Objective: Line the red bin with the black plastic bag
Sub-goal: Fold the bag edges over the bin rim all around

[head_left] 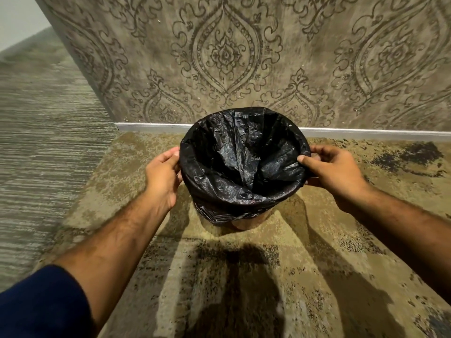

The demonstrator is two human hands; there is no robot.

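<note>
The black plastic bag [244, 164] sits open-mouthed inside the red bin [244, 224], its edge folded down over the rim so that only a strip of the bin's lower wall shows. The bin stands on the patterned carpet [317, 264], near the pale baseboard [366, 132] of the papered wall [244, 57]. My left grip [162, 176] closes on the bag's folded edge at the left of the rim; my right grip [334, 170] pinches it at the right, thumb on top.
</note>
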